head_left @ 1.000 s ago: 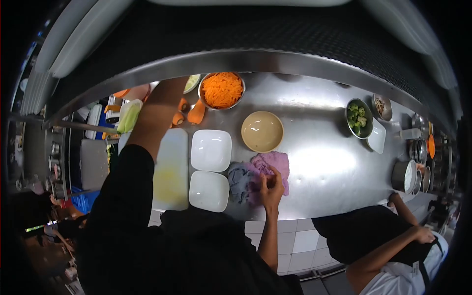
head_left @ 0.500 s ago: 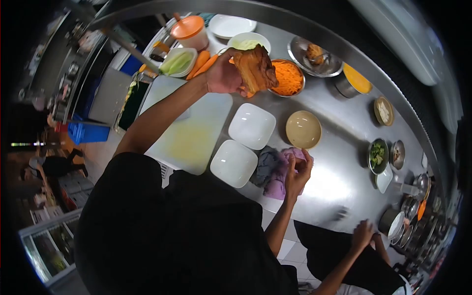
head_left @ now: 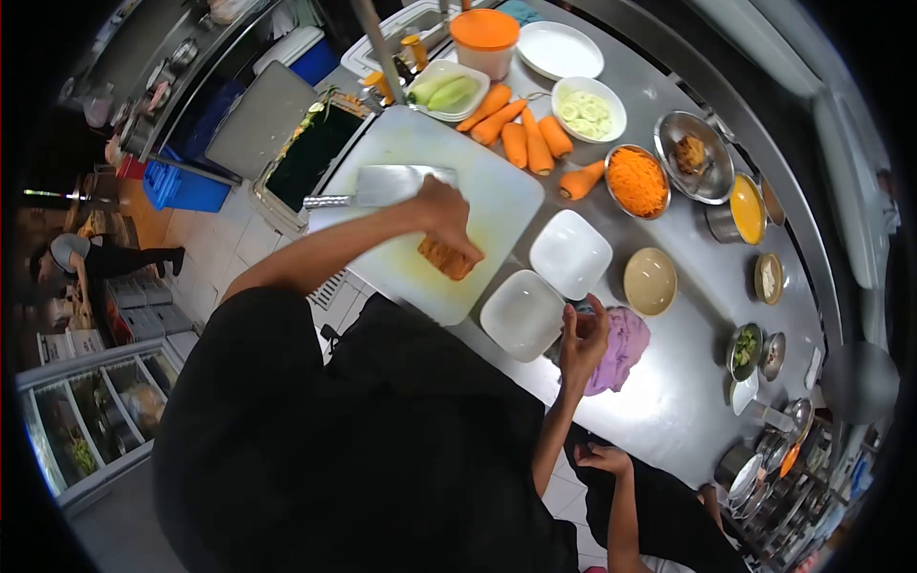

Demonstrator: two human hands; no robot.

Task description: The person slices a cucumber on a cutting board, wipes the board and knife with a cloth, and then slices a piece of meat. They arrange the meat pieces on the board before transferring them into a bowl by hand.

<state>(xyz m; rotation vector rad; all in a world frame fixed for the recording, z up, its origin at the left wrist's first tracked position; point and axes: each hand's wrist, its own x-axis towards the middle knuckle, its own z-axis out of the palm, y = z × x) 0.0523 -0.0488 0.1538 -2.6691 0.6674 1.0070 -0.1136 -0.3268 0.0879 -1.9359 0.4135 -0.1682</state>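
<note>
My left hand (head_left: 444,218) is over the white cutting board (head_left: 501,196), its fingers closed on a browned slab of roasted meat (head_left: 444,257) resting on the board. Just behind that hand lies a cleaver (head_left: 382,185), its broad blade flat on the board and its metal handle pointing left. My right hand (head_left: 583,342) is raised beside a crumpled purple cloth (head_left: 623,349), thumb and forefinger apart, with nothing visible in it. Two white square dishes (head_left: 571,253) stand between the board and that hand.
Whole carrots (head_left: 538,143) lie past the board, near a bowl of shredded carrot (head_left: 638,181) and a bowl of sliced cucumber (head_left: 587,113). A tan bowl (head_left: 650,281) stands right of the dishes. A co-worker's hand (head_left: 607,460) shows at the counter's near edge.
My left hand has brought the meat down from above the counter onto the cutting board. The view has shifted, uncovering the cleaver and carrots. My right hand stays near the cloth.
</note>
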